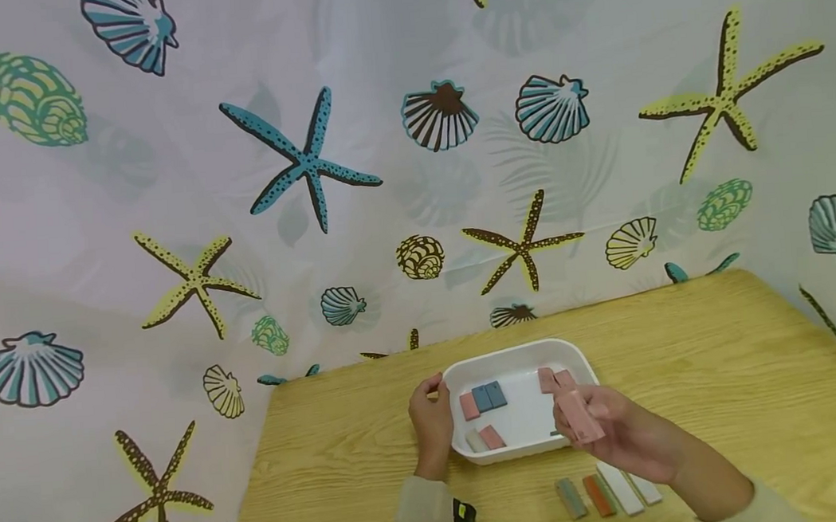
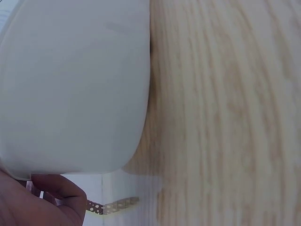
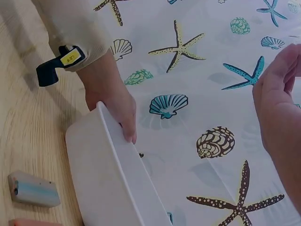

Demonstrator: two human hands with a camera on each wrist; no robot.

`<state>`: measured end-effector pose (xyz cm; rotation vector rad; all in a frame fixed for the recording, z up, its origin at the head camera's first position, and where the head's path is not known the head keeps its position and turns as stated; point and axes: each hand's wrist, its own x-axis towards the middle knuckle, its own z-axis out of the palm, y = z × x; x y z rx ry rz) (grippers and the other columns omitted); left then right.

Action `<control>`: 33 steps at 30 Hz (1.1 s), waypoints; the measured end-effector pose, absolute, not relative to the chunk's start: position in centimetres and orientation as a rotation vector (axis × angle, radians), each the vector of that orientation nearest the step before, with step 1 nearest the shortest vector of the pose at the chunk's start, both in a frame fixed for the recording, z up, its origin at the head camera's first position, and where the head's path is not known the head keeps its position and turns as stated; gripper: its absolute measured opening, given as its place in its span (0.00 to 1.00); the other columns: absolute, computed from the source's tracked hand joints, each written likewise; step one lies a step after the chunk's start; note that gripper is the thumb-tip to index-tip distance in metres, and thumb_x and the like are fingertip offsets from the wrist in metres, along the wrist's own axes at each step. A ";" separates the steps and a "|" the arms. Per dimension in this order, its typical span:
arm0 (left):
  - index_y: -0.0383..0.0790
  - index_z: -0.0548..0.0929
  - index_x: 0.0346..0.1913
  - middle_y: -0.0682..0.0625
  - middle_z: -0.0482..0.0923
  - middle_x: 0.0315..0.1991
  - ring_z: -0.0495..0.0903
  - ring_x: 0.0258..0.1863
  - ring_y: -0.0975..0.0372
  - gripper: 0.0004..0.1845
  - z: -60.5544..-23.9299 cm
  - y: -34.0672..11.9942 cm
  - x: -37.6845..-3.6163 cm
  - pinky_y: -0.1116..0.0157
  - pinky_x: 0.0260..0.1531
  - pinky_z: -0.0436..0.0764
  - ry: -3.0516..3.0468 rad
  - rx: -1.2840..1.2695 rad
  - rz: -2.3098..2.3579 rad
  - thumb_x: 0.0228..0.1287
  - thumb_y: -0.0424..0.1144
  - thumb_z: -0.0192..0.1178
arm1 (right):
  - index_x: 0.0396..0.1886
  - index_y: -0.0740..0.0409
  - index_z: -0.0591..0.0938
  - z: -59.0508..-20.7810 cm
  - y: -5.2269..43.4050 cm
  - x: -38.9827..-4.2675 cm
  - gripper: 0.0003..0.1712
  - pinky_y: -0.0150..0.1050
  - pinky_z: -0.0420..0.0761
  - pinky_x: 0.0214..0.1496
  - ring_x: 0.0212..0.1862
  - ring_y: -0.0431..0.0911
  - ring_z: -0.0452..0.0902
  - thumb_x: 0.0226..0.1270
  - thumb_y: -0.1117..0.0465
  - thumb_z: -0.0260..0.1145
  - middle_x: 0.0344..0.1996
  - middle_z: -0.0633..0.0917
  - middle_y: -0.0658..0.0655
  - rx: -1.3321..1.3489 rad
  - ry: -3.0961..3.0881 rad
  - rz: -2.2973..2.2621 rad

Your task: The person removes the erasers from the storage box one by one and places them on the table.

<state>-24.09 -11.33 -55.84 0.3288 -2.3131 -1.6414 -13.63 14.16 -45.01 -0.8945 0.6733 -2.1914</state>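
Note:
A white tray (image 1: 513, 350) sits on the wooden table (image 1: 719, 370). My left hand (image 1: 431, 417) grips its left rim; the right wrist view shows that hand (image 3: 114, 104) with fingers over the tray wall (image 3: 106, 181). My right hand (image 1: 604, 425) holds a pink block (image 1: 580, 415) just above the tray's right side. Inside the tray lie a blue block (image 1: 488, 396), a pink block (image 1: 469, 406), another pink one (image 1: 492, 437) beside a pale one (image 1: 475, 441), and a pink block (image 1: 553, 379) at the right. In the left wrist view, the tray's outer wall (image 2: 70, 89) fills the frame.
A row of blocks lies on the table near me: grey (image 1: 571, 498), orange (image 1: 599, 495) and two white ones (image 1: 621, 488). A seashell-printed curtain (image 1: 311, 164) hangs behind the table. A black wrist device (image 1: 465, 516) sits on my left sleeve.

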 end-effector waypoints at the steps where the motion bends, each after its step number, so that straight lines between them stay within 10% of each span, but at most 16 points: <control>1: 0.38 0.82 0.47 0.49 0.78 0.39 0.73 0.31 0.61 0.10 -55.8 -11.4 -24.0 0.67 0.32 0.77 -2.314 0.327 -1.638 0.65 0.33 0.56 | 0.44 0.62 0.75 -45.2 14.3 -13.6 0.18 0.34 0.67 0.50 0.44 0.41 0.67 0.72 0.64 0.37 0.45 0.73 0.49 -0.900 0.727 -2.180; 6: 0.37 0.82 0.46 0.49 0.78 0.38 0.73 0.30 0.61 0.10 -55.9 -11.5 -23.9 0.68 0.30 0.77 -2.307 0.311 -1.635 0.65 0.33 0.56 | 0.39 0.63 0.73 -46.4 15.0 -13.0 0.15 0.36 0.68 0.43 0.36 0.43 0.65 0.69 0.69 0.37 0.33 0.73 0.52 -0.857 0.977 -2.116; 13: 0.35 0.83 0.44 0.47 0.78 0.37 0.75 0.27 0.62 0.09 -56.3 -11.8 -24.1 0.68 0.26 0.77 -2.281 0.265 -1.652 0.64 0.32 0.56 | 0.50 0.69 0.72 -48.6 15.4 -11.9 0.14 0.42 0.78 0.45 0.42 0.45 0.76 0.70 0.64 0.52 0.40 0.79 0.57 -0.454 1.577 -1.918; 33: 0.36 0.83 0.44 0.48 0.78 0.36 0.73 0.27 0.62 0.09 -55.7 -11.5 -24.1 0.67 0.27 0.76 -2.295 0.292 -1.638 0.64 0.33 0.57 | 0.26 0.58 0.75 -53.9 9.7 -9.7 0.11 0.31 0.72 0.26 0.23 0.35 0.69 0.60 0.56 0.65 0.20 0.75 0.47 -0.266 2.594 -1.425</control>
